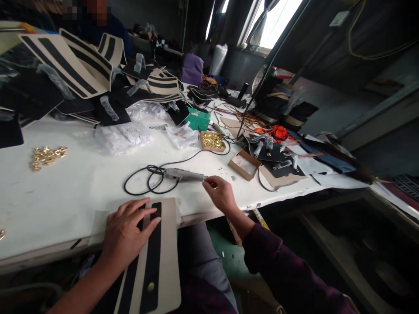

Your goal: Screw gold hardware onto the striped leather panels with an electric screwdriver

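Observation:
My left hand [126, 229] lies with fingers spread on a beige panel with black strips [168, 261]. The panel overhangs the table's front edge toward my lap, and a small brass-coloured round piece [151, 286] sits on one strip. My right hand [220, 193] is closed in a pinch just at the tip of a grey electric screwdriver [183, 175], which lies on the table. Whatever is between those fingertips is too small to make out. A black cord [131, 192] loops from the screwdriver's rear end.
Gold-coloured hardware [47, 157] lies loose on the white table [81, 187]. A box of small gold pieces [212, 140] and an open cardboard box [245, 165] stand beyond my right hand. Striped panels [75, 65] pile at the back left, near another person [108, 30].

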Demonstrator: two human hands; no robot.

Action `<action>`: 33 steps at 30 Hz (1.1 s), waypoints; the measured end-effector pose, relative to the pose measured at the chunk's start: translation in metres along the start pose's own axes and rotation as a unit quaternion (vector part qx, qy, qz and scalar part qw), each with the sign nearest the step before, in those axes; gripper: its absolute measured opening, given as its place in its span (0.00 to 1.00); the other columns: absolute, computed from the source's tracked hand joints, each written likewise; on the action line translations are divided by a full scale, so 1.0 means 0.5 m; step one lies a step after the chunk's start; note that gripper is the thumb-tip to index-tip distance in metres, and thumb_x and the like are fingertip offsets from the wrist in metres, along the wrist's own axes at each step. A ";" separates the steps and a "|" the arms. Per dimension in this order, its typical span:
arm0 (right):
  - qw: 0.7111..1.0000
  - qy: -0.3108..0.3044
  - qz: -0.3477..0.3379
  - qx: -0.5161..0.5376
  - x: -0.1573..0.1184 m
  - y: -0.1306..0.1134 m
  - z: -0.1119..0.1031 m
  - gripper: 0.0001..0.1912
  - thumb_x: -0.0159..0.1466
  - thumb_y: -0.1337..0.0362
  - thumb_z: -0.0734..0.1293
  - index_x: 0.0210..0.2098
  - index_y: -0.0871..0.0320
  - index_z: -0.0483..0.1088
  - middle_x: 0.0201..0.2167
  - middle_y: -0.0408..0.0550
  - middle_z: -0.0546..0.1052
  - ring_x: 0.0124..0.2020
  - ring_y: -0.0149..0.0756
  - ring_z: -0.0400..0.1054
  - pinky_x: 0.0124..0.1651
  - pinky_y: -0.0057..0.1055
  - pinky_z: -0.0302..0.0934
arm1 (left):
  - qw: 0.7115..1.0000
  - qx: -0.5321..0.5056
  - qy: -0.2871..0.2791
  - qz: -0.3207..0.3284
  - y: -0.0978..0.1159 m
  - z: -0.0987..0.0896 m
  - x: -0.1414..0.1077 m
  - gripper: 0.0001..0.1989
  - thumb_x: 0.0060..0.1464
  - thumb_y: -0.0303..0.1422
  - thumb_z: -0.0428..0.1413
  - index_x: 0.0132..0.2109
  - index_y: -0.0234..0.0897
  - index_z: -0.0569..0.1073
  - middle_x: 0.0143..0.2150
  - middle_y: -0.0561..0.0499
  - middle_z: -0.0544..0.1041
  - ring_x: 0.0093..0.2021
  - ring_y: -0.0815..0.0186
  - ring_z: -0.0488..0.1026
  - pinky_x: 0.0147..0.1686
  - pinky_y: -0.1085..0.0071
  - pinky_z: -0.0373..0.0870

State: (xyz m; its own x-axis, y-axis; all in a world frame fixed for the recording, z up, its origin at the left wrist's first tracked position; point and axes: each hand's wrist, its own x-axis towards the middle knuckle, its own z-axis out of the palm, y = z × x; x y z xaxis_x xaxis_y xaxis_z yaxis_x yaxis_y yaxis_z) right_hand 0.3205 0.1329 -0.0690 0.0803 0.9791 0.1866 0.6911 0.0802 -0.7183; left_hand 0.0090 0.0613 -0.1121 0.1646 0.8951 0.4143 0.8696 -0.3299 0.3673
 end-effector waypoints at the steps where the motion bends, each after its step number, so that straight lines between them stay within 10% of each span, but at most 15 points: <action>1: 0.998 0.021 0.030 -0.052 0.017 0.033 -0.025 0.12 0.67 0.55 0.69 0.40 0.55 0.81 0.35 0.46 0.83 0.34 0.37 0.75 0.41 0.32 0.69 | 1.000 -0.002 0.004 0.002 0.000 0.001 0.000 0.09 0.63 0.44 0.61 0.45 0.49 0.83 0.60 0.50 0.81 0.59 0.48 0.74 0.51 0.51 0.68; 10: 0.981 0.016 0.066 -0.180 0.121 0.176 -0.082 0.13 0.64 0.61 0.69 0.44 0.54 0.84 0.40 0.50 0.84 0.43 0.43 0.76 0.50 0.35 0.66 | 1.000 0.003 0.005 0.004 -0.001 0.004 0.000 0.08 0.62 0.43 0.62 0.45 0.50 0.83 0.60 0.50 0.81 0.59 0.47 0.74 0.51 0.50 0.67; 23: 0.966 -0.105 0.062 -0.226 0.114 0.168 -0.111 0.11 0.63 0.56 0.71 0.39 0.54 0.84 0.34 0.47 0.84 0.34 0.39 0.75 0.38 0.31 0.62 | 0.999 -0.019 -0.016 -0.042 0.020 -0.014 0.008 0.06 0.59 0.39 0.66 0.44 0.49 0.83 0.59 0.51 0.82 0.60 0.49 0.74 0.53 0.51 0.68; 33: 0.984 -0.053 0.004 -0.170 0.059 0.065 -0.082 0.16 0.69 0.53 0.64 0.39 0.57 0.79 0.35 0.53 0.82 0.34 0.42 0.75 0.40 0.35 0.62 | 0.997 -0.040 -0.020 -0.061 0.031 -0.025 0.008 0.07 0.58 0.38 0.66 0.44 0.48 0.83 0.59 0.50 0.82 0.60 0.50 0.74 0.54 0.50 0.67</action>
State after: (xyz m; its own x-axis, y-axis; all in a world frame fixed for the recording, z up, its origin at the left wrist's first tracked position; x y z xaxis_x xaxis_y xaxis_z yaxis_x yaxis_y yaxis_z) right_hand 0.3748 0.1570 -0.0593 0.0228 0.9950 0.0976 0.8926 0.0237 -0.4503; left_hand 0.0174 0.0559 -0.0946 0.0789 0.9407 0.3300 0.8443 -0.2391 0.4795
